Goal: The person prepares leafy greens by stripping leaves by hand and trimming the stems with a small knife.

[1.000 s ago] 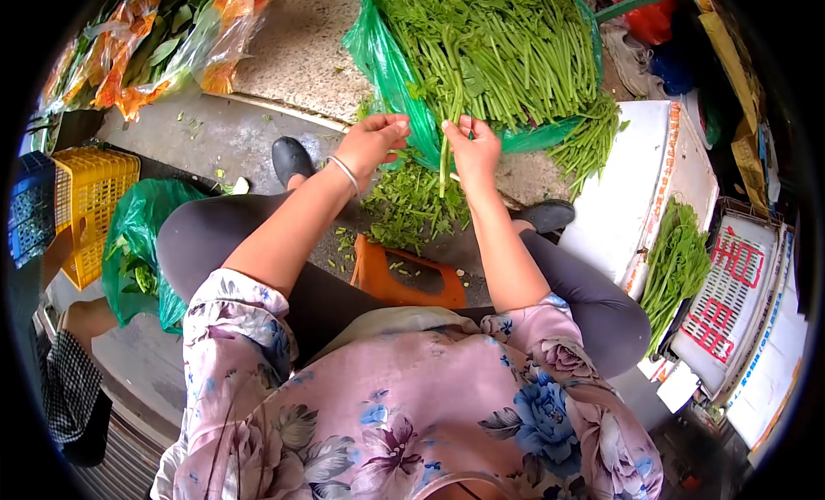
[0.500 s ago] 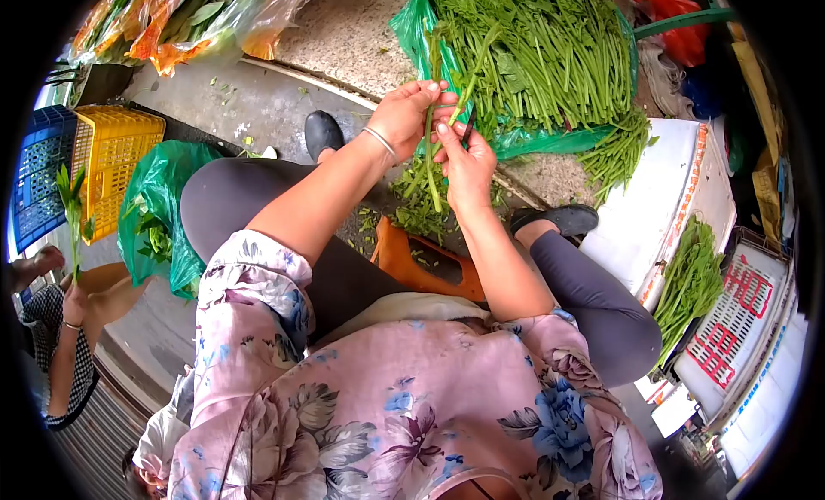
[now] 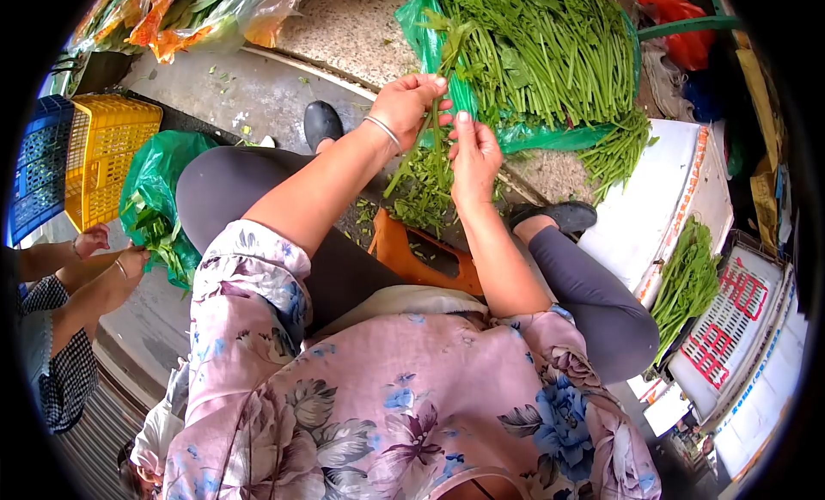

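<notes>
My left hand, with a bracelet on its wrist, pinches several green stalks that hang down from its fingers, their leafy ends above. Just to the right, my right hand has its thumb up and its fingers curled; what it holds, if anything, is hidden. Behind both hands a large heap of leafy greens lies on a green plastic bag. Trimmed leaves are piled on the ground below my hands, beside an orange plastic stool.
Yellow and blue crates stand at the left. Another person's hands are at a green bag. On the right are a white foam box, a bunch of greens and a white basket.
The stalks between my hands are now gathered in my left hand, and my right hand has moved slightly away. The other person's hands have moved to the green bag at the left.
</notes>
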The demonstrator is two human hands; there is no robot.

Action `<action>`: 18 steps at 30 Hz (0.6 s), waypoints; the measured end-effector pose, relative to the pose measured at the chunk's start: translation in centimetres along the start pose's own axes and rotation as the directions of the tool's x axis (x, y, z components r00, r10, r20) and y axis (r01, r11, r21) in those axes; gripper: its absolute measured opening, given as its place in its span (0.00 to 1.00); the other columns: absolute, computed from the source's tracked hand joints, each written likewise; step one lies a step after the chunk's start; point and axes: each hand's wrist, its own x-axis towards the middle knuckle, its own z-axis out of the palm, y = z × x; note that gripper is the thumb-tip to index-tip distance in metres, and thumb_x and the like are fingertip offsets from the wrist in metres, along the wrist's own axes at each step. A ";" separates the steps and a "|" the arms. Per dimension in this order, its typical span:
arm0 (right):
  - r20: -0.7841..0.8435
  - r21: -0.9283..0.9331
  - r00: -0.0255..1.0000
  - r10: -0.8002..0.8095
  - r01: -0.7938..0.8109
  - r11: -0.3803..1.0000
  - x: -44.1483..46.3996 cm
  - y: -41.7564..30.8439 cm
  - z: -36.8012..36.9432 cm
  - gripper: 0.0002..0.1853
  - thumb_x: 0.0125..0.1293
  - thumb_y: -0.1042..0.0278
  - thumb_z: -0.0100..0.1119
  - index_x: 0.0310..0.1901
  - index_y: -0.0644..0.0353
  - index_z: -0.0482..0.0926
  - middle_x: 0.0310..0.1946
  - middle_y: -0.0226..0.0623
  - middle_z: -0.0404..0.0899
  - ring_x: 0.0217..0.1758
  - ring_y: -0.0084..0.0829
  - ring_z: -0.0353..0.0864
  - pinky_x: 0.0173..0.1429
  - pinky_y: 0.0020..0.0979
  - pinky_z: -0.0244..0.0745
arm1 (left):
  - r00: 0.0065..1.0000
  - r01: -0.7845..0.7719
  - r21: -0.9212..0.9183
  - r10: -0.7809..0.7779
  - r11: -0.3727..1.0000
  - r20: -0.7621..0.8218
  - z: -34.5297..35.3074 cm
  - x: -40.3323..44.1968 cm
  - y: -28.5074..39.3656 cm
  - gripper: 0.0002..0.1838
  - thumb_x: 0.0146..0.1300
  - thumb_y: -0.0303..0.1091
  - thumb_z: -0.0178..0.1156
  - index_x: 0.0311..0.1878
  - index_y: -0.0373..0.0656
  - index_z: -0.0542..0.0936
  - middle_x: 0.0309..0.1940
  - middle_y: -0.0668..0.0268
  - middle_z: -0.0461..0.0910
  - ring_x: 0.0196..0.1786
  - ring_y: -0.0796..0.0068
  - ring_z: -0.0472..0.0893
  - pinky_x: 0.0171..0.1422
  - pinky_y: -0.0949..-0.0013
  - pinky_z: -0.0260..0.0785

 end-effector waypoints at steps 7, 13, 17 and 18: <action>0.266 0.079 0.961 -0.074 0.055 0.995 2.0 -2.0 0.5 0.20 0.64 0.63 0.50 0.53 0.66 0.68 0.22 0.24 0.66 0.24 0.12 0.63 0.26 0.14 0.61 | 0.996 -0.044 0.102 0.052 0.994 -0.070 0.5 -0.3 -0.4 0.04 0.57 0.26 0.57 0.34 0.38 0.73 0.28 0.65 0.76 0.31 0.75 0.75 0.31 0.71 0.73; 0.258 0.050 0.966 -0.026 0.014 0.999 3.1 -1.2 0.8 0.25 0.63 0.65 0.52 0.58 0.69 0.61 0.24 0.26 0.68 0.24 0.15 0.64 0.26 0.18 0.67 | 0.996 -0.064 0.269 0.080 0.961 -0.048 0.7 -0.8 -0.3 0.05 0.59 0.29 0.55 0.37 0.40 0.74 0.31 0.67 0.76 0.35 0.77 0.75 0.36 0.71 0.71; 0.209 -0.011 0.976 -0.056 0.060 0.998 2.5 -1.3 1.0 0.23 0.62 0.63 0.54 0.55 0.68 0.67 0.23 0.26 0.70 0.24 0.15 0.66 0.27 0.19 0.68 | 0.997 -0.031 0.235 0.047 0.972 -0.064 0.5 -0.5 -0.4 0.04 0.59 0.29 0.55 0.36 0.40 0.75 0.30 0.68 0.76 0.35 0.77 0.75 0.35 0.72 0.70; 0.176 -0.116 0.981 -0.084 0.106 0.988 2.4 -1.3 1.0 0.21 0.62 0.63 0.54 0.53 0.68 0.69 0.24 0.28 0.73 0.26 0.16 0.69 0.30 0.19 0.69 | 0.998 0.002 0.203 0.010 0.979 -0.059 0.2 -0.2 -0.6 0.04 0.59 0.29 0.55 0.36 0.40 0.75 0.30 0.68 0.76 0.35 0.78 0.74 0.34 0.73 0.70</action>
